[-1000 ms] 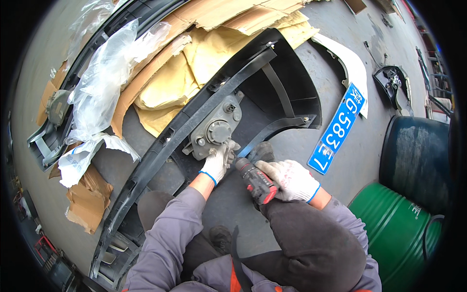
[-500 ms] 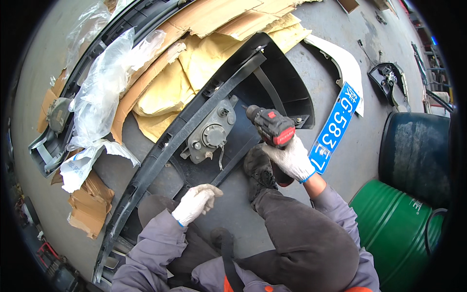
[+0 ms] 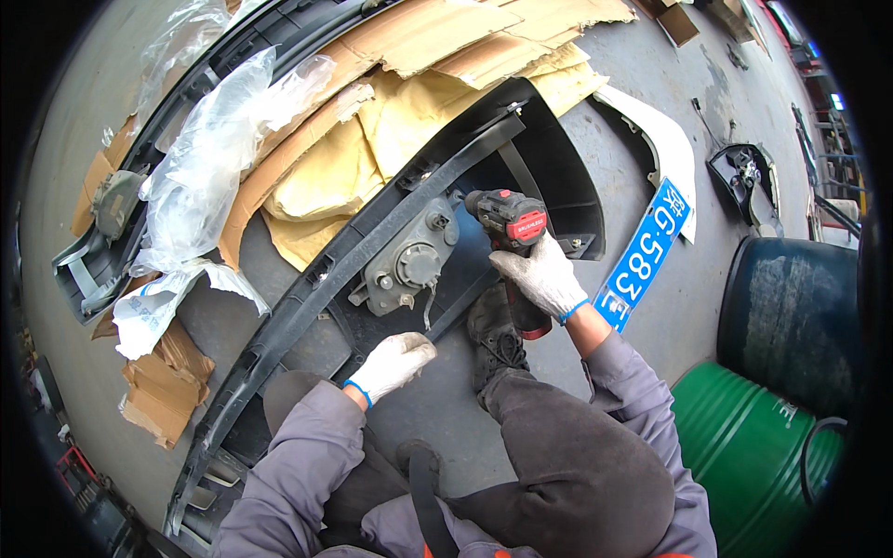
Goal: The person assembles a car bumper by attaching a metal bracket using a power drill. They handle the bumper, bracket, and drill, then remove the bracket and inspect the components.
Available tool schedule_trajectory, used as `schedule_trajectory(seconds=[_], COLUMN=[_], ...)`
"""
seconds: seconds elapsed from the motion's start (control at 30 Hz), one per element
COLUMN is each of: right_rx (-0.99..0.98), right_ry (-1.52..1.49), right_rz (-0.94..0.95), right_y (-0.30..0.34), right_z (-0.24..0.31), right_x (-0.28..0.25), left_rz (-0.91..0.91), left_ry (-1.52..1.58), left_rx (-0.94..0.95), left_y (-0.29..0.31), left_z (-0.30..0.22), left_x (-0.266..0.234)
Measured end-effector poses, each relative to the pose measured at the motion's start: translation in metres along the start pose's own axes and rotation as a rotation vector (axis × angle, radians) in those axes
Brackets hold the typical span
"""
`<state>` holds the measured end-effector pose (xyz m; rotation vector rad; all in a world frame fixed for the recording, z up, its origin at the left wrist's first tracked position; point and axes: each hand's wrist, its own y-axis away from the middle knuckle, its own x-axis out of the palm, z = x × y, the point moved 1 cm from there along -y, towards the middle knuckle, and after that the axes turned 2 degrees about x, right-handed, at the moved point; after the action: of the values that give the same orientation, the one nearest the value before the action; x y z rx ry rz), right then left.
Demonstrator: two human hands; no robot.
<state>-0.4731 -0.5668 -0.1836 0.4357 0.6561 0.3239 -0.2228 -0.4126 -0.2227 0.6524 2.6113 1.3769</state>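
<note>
Lamp housing: the grey unit [image 3: 407, 265] with a round cap, at centre frame, seated inside the upper part of the dark curved panel [image 3: 279, 337]; a short loose lead hangs from its lower side.
Right hand: gloved [image 3: 544, 279], right of centre, wrapped round the handle of the cordless drill [image 3: 513, 221]; trigger finger not distinguishable.
Left hand: gloved [image 3: 395, 363], just below the housing, fingers together and loosely curled; whether anything is pinched cannot be told.
Shift: one second earlier the left hand was at the housing and the drill lower in the frame; now the drill nose is at the housing's upper-right corner, contact unclear. The housing thus appears to have no hand steadying it.
Edges: the panel's rim bounds the drill above; the boot [image 3: 493, 339] lies just below it, the blue plate [image 3: 642, 256] to its right.
Room: grey floor [image 3: 456, 400] shows between left hand and boot.
</note>
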Motion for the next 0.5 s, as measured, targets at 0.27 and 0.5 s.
schedule_trajectory(seconds=[0.27, 0.5], right_rx=[0.028, 0.073], right_ry=[-0.009, 0.082], right_rz=[0.056, 0.108], right_y=[-0.008, -0.019], right_z=[0.006, 0.044], right_x=[-0.004, -0.022], left_rz=[0.021, 0.018], left_ry=[-0.042, -0.035], left_rx=[0.019, 0.071], left_y=[-0.010, -0.015], left_z=[0.007, 0.008], left_x=[-0.002, -0.003])
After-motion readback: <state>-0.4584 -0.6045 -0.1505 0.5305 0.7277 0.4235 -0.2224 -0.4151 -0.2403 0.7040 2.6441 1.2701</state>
